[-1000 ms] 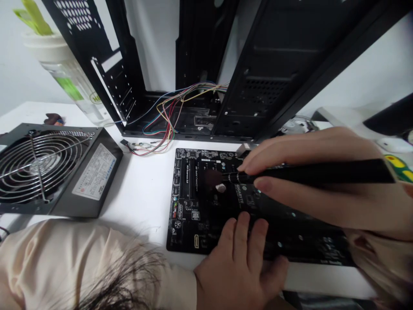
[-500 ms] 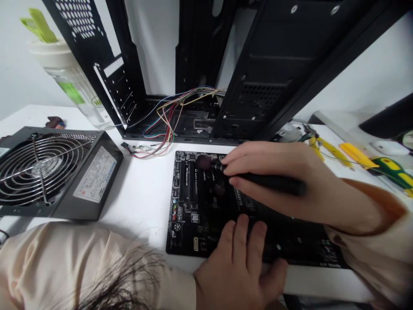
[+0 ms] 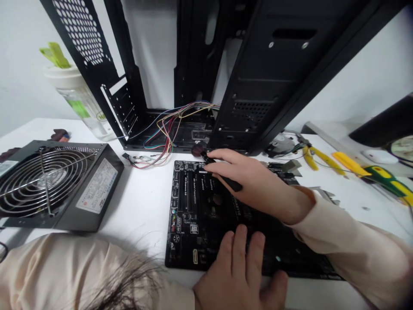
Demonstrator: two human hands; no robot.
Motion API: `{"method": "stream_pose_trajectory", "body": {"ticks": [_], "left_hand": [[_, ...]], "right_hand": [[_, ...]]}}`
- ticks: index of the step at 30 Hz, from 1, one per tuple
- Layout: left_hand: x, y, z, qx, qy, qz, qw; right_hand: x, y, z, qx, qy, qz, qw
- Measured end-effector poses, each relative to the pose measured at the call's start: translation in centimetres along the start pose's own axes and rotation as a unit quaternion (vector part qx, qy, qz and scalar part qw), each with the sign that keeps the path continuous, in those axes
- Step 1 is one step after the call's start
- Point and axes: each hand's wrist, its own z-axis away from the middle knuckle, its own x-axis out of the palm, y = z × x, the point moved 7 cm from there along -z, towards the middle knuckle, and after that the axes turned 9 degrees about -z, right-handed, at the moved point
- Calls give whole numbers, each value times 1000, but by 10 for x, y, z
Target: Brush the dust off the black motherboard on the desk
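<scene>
A black motherboard (image 3: 196, 215) lies flat on the white table (image 3: 145, 202). My left hand (image 3: 240, 271) rests on the board's near edge, fingers flat and slightly apart. My right hand (image 3: 254, 183) is stretched over the board's far edge and pinches a thin black brush (image 3: 222, 174). The brush's dark bristle tip (image 3: 196, 150) sits just past the board's far rim, close to the open black computer case (image 3: 226, 86).
A grey power supply with a fan grille (image 3: 54, 183) sits at the left. Coloured wires (image 3: 161, 137) spill from the case. A clear bottle with a green lid (image 3: 75, 99) stands behind. Yellow-handled pliers (image 3: 318, 157) and a green and yellow tool (image 3: 387, 178) lie at the right.
My right hand has carried the brush from the middle of the board away from me to its far edge. The left hand has stayed on the near edge.
</scene>
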Motion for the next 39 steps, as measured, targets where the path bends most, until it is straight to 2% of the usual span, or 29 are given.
{"method": "stream_pose_trajectory", "body": {"ticks": [4,6,10,14,17,19,22,24,26,28,30,32,34,37,39], "left_hand": [[4,3,6,-1,3,-7,1000],[4,3,7,-4,14,-4,1000],[5,3,7,5,13,-5,1000],[4,0,3,4,5,2,1000],[2,-1,1,7,6,4,1000],[1,-1,0,5,8,4,1000],[-1,-3,-2,-12,18,10,1000],[-1,-4,-3,-20,20,15,999],[-1,-3,-4,-14,20,18,1000],[-1,-3,-4,-13,15,21,1000],[-1,-4,-4,-27,16,21,999],[0,-6,-2,-46,16,19,999],[1,-3,0,-38,22,13,999],[6,3,5,-10,8,-12,1000],[9,4,9,-1,0,-30,1000]], "right_hand": [[-9,-5,-2,1,46,-137,989],[-9,-2,-2,17,35,-163,986],[-5,7,0,43,-22,-61,997],[-18,-5,1,11,41,-14,999],[-12,-12,1,-6,-10,-80,997],[-7,-10,1,6,-43,-65,997],[-16,-8,2,28,-6,22,999],[-22,-19,2,11,3,-34,999],[-20,-33,1,-20,-44,-157,986],[-14,-43,0,-32,-97,-230,968],[-13,-40,0,-24,-85,-200,976],[-19,-34,1,-8,-27,-132,991],[-21,-33,3,-12,-10,-136,991],[-16,-45,7,-52,-76,-240,966],[-13,-48,10,-66,-104,-246,961]]}}
